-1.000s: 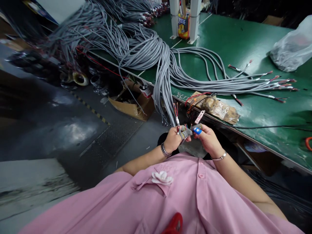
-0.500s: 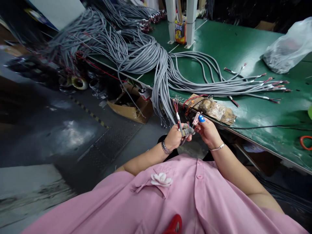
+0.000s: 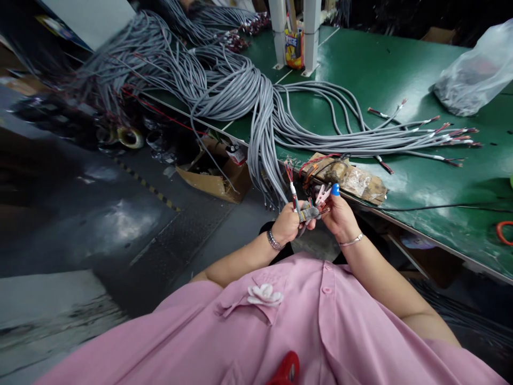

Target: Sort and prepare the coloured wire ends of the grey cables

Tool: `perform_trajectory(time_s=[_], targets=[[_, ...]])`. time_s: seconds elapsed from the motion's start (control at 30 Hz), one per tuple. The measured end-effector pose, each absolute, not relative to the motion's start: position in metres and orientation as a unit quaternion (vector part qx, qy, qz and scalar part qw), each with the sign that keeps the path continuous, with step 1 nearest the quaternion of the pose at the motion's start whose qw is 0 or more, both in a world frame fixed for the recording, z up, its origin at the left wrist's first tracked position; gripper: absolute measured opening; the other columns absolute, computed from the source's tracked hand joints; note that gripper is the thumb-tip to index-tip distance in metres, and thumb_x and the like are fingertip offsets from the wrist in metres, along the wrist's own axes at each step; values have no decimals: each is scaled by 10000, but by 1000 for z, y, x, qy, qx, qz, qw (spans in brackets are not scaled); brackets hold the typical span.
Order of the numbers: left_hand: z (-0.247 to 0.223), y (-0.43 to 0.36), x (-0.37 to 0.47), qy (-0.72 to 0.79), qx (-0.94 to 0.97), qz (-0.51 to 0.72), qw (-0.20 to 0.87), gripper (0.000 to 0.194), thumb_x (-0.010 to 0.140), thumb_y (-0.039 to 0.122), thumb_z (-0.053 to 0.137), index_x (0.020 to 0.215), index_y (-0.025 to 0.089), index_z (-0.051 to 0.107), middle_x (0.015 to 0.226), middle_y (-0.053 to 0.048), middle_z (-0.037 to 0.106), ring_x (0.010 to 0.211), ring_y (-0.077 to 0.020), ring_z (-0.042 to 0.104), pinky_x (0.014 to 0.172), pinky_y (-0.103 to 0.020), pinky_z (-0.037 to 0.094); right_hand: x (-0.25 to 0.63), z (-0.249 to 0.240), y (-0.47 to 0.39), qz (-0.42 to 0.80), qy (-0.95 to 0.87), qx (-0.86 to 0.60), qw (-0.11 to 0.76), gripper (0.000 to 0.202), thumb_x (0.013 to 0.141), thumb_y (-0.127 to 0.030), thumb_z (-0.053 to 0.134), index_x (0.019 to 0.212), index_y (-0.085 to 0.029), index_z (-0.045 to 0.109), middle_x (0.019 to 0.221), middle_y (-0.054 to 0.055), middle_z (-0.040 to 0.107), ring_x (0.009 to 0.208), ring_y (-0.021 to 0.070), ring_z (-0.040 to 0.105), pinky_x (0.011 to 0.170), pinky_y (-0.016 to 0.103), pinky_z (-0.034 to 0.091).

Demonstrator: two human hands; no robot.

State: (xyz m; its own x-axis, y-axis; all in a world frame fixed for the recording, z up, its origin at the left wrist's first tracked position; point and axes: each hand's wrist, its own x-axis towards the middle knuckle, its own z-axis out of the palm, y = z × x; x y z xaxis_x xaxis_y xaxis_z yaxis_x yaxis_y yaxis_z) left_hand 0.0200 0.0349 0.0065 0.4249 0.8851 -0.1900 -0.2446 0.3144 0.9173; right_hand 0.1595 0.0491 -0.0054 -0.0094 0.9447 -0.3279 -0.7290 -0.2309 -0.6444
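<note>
My left hand [image 3: 287, 223] is closed around a grey cable, its thumb in a grey knitted cover. Red-tipped stripped wires [image 3: 289, 172] with a white band stand up from the fist, and thin coloured wires [image 3: 310, 202] stick out by the thumb. Just beside it, my right hand [image 3: 341, 218], with a blue cover on the thumb, pinches a small pink clothes peg [image 3: 322, 195] close to those wire ends. Its fingertips are partly hidden behind the peg. A thick bundle of grey cables [image 3: 262, 125] drops over the table edge near my left hand.
The green table [image 3: 360, 64] carries more cable ends on the right and a taped cardboard piece [image 3: 356, 182] at its edge. A clear plastic bag [image 3: 473, 75] and an orange handle [image 3: 503, 233] lie farther right. A cardboard box [image 3: 216, 176] stands below.
The pink clothes peg has tilted and its two arms now show apart. My right thumb has shifted slightly right and up. My left hand stays nearly still on the cable.
</note>
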Motion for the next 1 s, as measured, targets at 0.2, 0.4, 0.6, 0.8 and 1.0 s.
perform_trajectory(time_s=[0.2, 0.4, 0.6, 0.8, 1.0], targets=[[6, 34, 19, 378, 442, 381, 719, 317, 749, 404, 714, 643, 118, 627, 467, -23, 591, 383, -66, 427, 403, -228, 225, 158, -8, 51, 682, -146, -368, 615, 419, 740, -581, 721, 696, -177, 619, 545, -9, 598, 477, 106, 506, 472, 248, 422], [5, 33, 18, 381, 452, 377, 713, 351, 727, 436, 725, 615, 123, 613, 468, -23, 588, 387, -63, 422, 410, -227, 223, 160, -9, 48, 706, -125, -363, 596, 444, 736, -630, 693, 751, -192, 619, 617, -13, 620, 498, 103, 523, 476, 237, 447], [11, 24, 14, 381, 462, 384, 703, 397, 742, 459, 717, 561, 126, 596, 467, -21, 580, 382, -56, 406, 408, -225, 231, 169, -4, 39, 764, -132, -325, 541, 539, 783, -722, 554, 851, -195, 642, 807, 38, 693, 593, 118, 581, 523, 236, 488], [16, 14, 13, 406, 455, 397, 686, 387, 724, 485, 730, 605, 133, 622, 504, -23, 602, 419, -74, 457, 436, -223, 303, 168, 2, 35, 742, -168, -338, 554, 366, 790, -545, 684, 842, -183, 672, 774, 17, 675, 612, 106, 574, 547, 220, 476], [17, 18, 19, 416, 430, 423, 681, 354, 720, 462, 737, 632, 140, 619, 511, -20, 613, 443, -83, 489, 465, -222, 364, 163, 1, 37, 708, -184, -358, 580, 352, 790, -533, 691, 800, -182, 678, 709, 4, 656, 582, 98, 555, 562, 229, 469]])
